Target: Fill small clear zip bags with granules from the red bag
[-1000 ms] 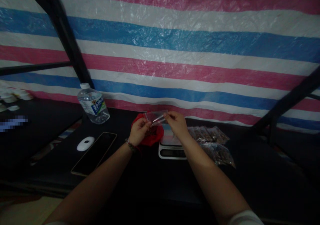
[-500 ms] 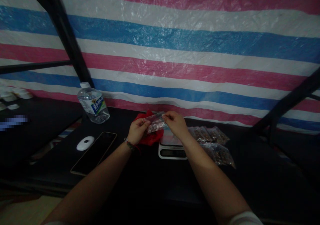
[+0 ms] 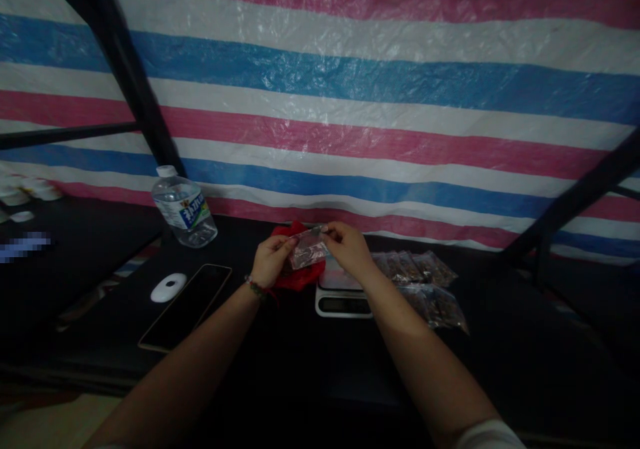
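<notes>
together, my left hand [image 3: 269, 261] and right hand [image 3: 349, 248] pinch opposite ends of a clear bag [image 3: 308, 251] above a red bag [image 3: 301, 278] that sits just beside the scale [image 3: 343, 301].

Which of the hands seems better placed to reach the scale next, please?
Probably the right hand: it appears closer to the scale, while the left hand is by the red plastic. Both pinch the clear bag.

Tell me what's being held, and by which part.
A clear bag: left fingers pinch its left edge, right fingers its upper right corner.
</notes>
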### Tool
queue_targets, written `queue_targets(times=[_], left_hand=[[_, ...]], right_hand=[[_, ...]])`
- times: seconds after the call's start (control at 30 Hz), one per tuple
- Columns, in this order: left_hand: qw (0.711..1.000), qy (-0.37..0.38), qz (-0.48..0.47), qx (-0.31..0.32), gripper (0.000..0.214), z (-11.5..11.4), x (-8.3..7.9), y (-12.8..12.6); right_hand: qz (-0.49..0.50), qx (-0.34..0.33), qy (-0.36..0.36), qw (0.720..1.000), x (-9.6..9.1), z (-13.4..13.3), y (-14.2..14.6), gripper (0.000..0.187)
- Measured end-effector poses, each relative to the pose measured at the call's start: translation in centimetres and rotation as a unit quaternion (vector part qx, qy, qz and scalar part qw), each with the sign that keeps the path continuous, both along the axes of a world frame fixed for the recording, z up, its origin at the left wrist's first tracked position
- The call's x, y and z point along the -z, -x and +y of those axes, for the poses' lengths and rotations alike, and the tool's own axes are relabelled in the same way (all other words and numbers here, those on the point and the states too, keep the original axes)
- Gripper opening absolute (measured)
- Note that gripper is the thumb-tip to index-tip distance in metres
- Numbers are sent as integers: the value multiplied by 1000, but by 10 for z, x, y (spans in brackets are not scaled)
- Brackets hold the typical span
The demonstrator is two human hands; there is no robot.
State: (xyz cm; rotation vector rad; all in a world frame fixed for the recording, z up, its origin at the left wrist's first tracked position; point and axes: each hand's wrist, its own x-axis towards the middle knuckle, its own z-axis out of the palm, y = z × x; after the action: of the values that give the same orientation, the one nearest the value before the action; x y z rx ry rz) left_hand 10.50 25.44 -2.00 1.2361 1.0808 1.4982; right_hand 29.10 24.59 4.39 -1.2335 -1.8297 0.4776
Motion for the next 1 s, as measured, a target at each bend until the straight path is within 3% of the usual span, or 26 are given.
queue_targets(times=[0.13,0.3,0.47,0.57,0.7,0.83,1.0], left_hand=[[997,-15,68,34,33,-8,-5,-2],[980,-77,154,95,29,-16,-8,-6],[972,-62,197,116,28,-13,-7,-5],[964,-59,222,133,29,-12,-6,-4],[942,-90,278,166,29,-14,-3,-3],[929,-130,307,159,33,-13,1,-3],[898,-177,392,94,32,-9,0,-1]], right_hand=[[-15,-30,1,999,-2,-3,-1,34],[-40,-55,-4,998,-7,-7,-2,15],[-29,-13,-28,999,-12,-11,-2,17],[-91,-48,2,995,-14,-16,-2,28],[-150,-83,13,985,-17,-21,-8,14],[-79,11,-13,997,-16,-25,-48,13],[153,166,37,974,2,-38,-144,27]])
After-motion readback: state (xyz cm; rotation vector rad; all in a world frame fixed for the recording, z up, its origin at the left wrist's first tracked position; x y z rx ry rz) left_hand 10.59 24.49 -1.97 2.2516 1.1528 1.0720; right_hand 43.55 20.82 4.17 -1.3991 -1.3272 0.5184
